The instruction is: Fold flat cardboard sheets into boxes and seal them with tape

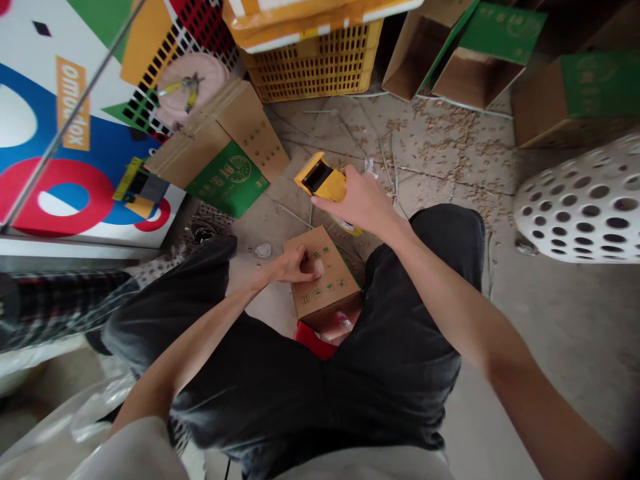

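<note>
A small brown cardboard box (pixel 326 288) with green printed symbols stands between my legs. My left hand (pixel 293 265) lies on its top, thumb and forefinger apart, the thumb touching or close beside a small pale label (pixel 319 268). I cannot see what the other fingers do. Above the box's far right side, my right hand (pixel 361 200) is closed around a yellow handheld tool (pixel 324 179) with a dark window at its front. Part of its handle is hidden by the hand. Something red (pixel 314 341) shows under the box's near end.
A taller green-and-brown carton (pixel 235 157) stands ahead to the left, near a pink round stool (pixel 193 87) with pliers. Open cartons (pixel 480 80) and a yellow crate (pixel 313 67) line the back. A white perforated basket (pixel 585 203) is right; loose straps and brown bits litter the floor.
</note>
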`<state>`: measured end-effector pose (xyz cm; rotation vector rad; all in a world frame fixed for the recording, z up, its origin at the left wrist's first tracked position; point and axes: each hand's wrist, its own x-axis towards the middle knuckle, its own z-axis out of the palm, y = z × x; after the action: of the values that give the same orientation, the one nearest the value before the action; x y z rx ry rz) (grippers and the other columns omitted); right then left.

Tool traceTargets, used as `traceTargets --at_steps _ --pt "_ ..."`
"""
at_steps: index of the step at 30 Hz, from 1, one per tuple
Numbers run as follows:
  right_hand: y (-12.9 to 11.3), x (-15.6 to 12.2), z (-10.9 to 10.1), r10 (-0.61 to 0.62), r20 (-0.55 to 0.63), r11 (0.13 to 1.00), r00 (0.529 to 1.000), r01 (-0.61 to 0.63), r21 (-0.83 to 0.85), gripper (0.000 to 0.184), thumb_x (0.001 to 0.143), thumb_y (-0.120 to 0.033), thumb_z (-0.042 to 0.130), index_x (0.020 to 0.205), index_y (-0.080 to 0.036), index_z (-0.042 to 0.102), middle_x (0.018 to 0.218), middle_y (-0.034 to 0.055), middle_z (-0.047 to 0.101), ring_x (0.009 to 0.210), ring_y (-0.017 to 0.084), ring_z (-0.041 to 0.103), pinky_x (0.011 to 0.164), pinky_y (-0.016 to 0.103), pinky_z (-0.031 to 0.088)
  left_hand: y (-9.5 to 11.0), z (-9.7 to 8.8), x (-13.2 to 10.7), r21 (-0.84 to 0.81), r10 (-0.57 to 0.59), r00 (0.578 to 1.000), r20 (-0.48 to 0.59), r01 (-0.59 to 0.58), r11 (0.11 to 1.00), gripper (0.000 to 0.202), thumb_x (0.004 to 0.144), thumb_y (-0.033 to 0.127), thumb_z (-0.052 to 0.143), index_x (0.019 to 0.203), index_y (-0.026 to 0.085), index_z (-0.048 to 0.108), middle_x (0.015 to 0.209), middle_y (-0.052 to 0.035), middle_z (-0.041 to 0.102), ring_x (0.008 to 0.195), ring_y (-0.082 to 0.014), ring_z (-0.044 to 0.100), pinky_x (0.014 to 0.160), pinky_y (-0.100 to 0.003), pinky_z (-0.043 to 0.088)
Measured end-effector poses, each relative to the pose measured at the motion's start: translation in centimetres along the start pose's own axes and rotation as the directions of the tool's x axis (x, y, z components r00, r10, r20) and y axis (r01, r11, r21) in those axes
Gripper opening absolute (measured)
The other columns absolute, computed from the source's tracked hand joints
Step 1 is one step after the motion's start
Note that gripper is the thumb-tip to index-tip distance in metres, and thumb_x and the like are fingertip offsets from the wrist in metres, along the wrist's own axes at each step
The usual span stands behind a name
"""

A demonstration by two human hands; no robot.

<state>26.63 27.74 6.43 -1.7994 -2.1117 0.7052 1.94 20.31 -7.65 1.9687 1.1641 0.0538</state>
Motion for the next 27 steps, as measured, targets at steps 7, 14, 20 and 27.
traceTargets --at_steps 7,14,20,27 --pt "-0.1 0.0 -0.1 -0.001 0.019 1.000 1.000 0.001 -0.003 0.075 0.087 -0.076 0.066 0.132 -0.017 0.055 0.113 0.0206 0.070 0.111 0.045 0.066 0.090 0.052 0.051 0.2 -0.2 -0.1 -0.020 0.000 1.000 -0.004 0.000 1.000 0.048 0.077 0.058 0.079 0.095 0.023 0.053 0.088 -0.0039 0.064 0.077 -0.0202 0.062 0.073 -0.036 0.051" --pt "0.2 0.1 0.3 -0.021 0.020 1.000 1.000 0.021 -0.009 0.077 0.087 -0.078 0.065 0.133 -0.017 0.055 0.112 0.0205 0.070 0.112 0.045 0.066 0.090 0.052 0.052 -1.0 0.0 0.5 -0.083 -0.007 1.000 0.001 0.007 0.997 0.027 0.091 0.047 0.066 0.090 0.022 0.055 0.075 -0.0003 0.062 0.065 -0.0151 0.056 0.062 -0.029 0.043" --pt "0.0 0.1 0.2 -0.014 0.034 0.999 0.999 0.015 -0.036 0.077 0.087 -0.077 0.066 0.134 -0.016 0.056 0.114 0.0218 0.070 0.114 0.046 0.066 0.092 0.054 0.052 -0.5 0.2 0.3 -0.031 -0.014 1.000 -0.010 0.014 0.999 0.047 0.079 0.060 0.077 0.094 0.023 0.053 0.086 -0.0031 0.064 0.073 -0.0178 0.059 0.068 -0.033 0.049" --pt "-0.1 0.1 0.0 -0.018 0.050 0.999 0.999 0.020 -0.040 0.077 0.088 -0.078 0.065 0.133 -0.016 0.057 0.115 0.0221 0.070 0.112 0.045 0.067 0.090 0.053 0.053 1.3 -0.3 -0.2 0.080 -0.089 0.996 0.017 0.087 0.993 0.063 0.071 0.073 0.079 0.098 0.023 0.052 0.099 -0.0107 0.068 0.086 -0.0270 0.066 0.077 -0.040 0.053"
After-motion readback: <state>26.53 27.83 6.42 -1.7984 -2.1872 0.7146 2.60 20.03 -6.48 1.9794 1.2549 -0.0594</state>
